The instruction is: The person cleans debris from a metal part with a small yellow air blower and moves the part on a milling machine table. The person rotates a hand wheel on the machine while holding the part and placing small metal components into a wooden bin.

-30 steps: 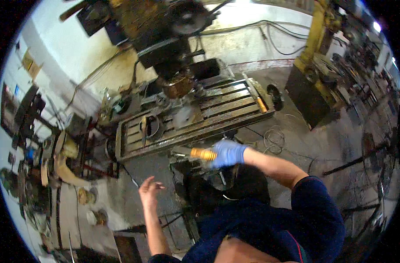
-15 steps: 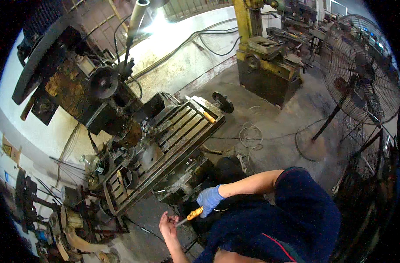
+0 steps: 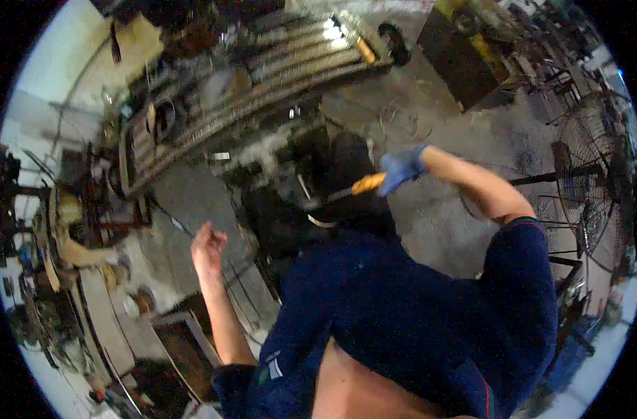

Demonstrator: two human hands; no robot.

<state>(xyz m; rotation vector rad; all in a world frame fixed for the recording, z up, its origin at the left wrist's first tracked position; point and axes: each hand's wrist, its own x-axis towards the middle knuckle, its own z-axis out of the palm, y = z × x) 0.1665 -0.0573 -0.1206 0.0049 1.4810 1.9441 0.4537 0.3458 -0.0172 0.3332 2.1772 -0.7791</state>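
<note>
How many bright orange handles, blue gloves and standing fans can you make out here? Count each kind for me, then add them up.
Bright orange handles: 2 (held handle in the right hand; other handle on the slotted table)
Blue glove: 1, on that hand
Standing fan: 1
Total: 4

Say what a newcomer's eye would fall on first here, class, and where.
Probably the blue-gloved right hand, right of centre, gripping a yellow-handled tool. The long slotted metal table slanting across the top, with another yellow handle near its right end, might come next. The bare left hand is left of centre.
</note>
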